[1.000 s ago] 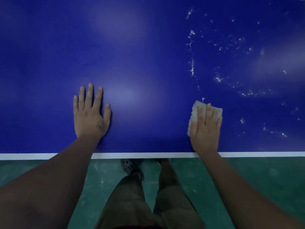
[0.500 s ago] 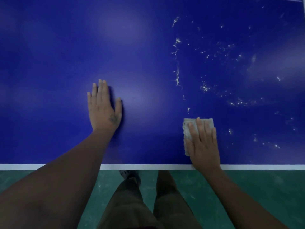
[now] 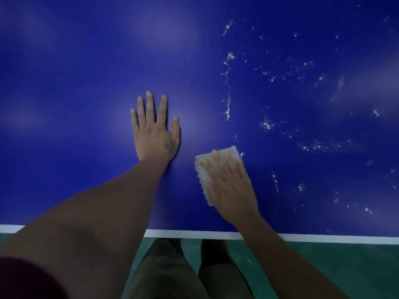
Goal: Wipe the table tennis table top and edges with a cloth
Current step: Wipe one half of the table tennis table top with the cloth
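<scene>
The left hand (image 3: 154,131) lies flat on the table (image 3: 86,83), a little in from its near edge, and the right hand (image 3: 230,186) lies just to its right and nearer that edge, flat on top of the cloth (image 3: 203,171). Specks (image 3: 267,125) lie scattered over the table's right part, right of and beyond the cloth. The person's legs (image 3: 172,270) stand on the floor (image 3: 334,266) just off the near edge.

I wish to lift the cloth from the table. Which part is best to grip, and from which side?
Probably its far left corner, approached from above and the left. The cloth lies flat on the table top under the right hand, whose straight fingers cover most of it; only the left strip and far edge show, so pinch there.
</scene>
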`<state>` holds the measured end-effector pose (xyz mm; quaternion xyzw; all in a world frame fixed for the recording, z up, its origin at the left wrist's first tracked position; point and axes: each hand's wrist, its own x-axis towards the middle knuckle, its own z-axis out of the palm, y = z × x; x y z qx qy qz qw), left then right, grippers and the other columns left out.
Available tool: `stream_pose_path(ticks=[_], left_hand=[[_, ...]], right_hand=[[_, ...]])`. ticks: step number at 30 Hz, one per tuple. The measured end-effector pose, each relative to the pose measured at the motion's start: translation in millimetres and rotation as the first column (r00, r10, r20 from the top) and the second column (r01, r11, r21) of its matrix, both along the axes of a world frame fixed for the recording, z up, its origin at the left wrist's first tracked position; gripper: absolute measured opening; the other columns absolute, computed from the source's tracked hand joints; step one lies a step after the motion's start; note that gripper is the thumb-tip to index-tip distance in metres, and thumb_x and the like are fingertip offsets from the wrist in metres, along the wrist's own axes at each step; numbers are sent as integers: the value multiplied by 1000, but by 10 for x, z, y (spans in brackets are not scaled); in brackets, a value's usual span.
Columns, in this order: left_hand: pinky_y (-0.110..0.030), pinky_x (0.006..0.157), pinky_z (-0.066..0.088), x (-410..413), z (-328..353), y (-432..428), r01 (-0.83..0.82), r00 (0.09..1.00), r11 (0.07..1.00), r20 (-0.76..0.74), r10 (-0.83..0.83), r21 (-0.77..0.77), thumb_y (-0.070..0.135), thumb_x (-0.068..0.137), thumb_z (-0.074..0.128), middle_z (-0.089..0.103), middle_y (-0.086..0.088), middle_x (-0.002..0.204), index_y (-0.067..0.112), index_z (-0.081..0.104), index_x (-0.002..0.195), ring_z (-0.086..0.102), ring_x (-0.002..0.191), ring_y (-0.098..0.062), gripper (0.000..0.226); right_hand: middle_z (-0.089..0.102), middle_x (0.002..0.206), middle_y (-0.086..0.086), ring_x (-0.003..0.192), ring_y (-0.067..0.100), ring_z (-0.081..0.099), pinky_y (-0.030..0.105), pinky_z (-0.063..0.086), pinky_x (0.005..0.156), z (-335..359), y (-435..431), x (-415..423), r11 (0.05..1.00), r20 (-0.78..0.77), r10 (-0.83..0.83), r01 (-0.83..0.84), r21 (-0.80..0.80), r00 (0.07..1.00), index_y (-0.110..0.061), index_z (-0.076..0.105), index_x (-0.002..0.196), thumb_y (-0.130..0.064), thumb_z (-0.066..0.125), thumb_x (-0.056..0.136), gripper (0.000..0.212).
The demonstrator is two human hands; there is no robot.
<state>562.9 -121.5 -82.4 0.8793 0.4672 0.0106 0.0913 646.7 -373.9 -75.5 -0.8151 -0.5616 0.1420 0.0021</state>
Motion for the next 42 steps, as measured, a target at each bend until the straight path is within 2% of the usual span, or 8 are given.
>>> stream_pose_path(ticks=[5,12,18,21,25,29,35,42], left_hand=[[-51,136,3,21,25,-6,-7,1000,1000,-16,8,5,59,113,25,7,-6,182,27,18,173,1,168,-29,68],[-50,136,3,37,27,11,-26,1000,1000,-8,26,-3,56,113,28,10,-6,182,26,22,173,2,168,-28,67],[-52,136,6,42,27,19,-20,1000,1000,-8,21,11,57,112,25,10,-6,182,29,22,173,3,168,-29,67],[-53,135,8,37,26,18,-16,1000,1000,7,16,20,57,112,26,11,-6,182,28,24,173,3,169,-29,67],[-54,135,8,47,11,25,-20,1000,1000,20,20,16,56,113,27,11,-6,182,28,25,172,4,168,-30,66],[-53,136,7,39,-10,24,-13,1000,1000,20,13,23,55,113,27,12,-7,182,28,25,172,5,168,-30,65],[-53,136,8,49,-33,20,-25,999,999,49,22,45,47,115,34,16,-7,181,26,29,171,8,168,-30,60],[-53,136,8,58,-30,23,-30,998,999,48,28,36,47,114,36,15,-7,181,26,30,171,7,168,-30,62]], right_hand=[[2,179,14,166,35,1,62,17,130,34,-417,475,981,68,-173,178,-71,983,-18,11,172,-43,26,115,64],[-4,179,10,166,33,-5,60,13,132,29,240,205,997,17,-70,70,-29,997,-23,8,172,-45,30,115,65],[2,180,6,166,30,1,56,9,133,-5,597,618,998,22,-58,58,25,998,-25,11,172,-45,31,115,64],[3,179,11,165,35,6,59,10,132,6,329,996,992,92,-124,126,-19,988,-19,14,172,-42,35,114,66],[-1,179,16,165,38,3,62,10,131,50,101,1124,961,118,-259,267,-64,959,-15,9,172,-43,22,114,66],[-4,179,14,166,35,0,62,10,131,20,546,786,991,52,-129,131,-34,990,-15,1,172,-39,35,110,75],[8,180,5,166,29,5,57,12,133,-47,1055,959,998,38,-29,27,64,999,-17,15,172,-42,30,116,63],[12,179,11,165,34,10,59,11,132,40,664,1537,969,107,-246,246,11,963,-13,15,171,-42,19,115,64]])
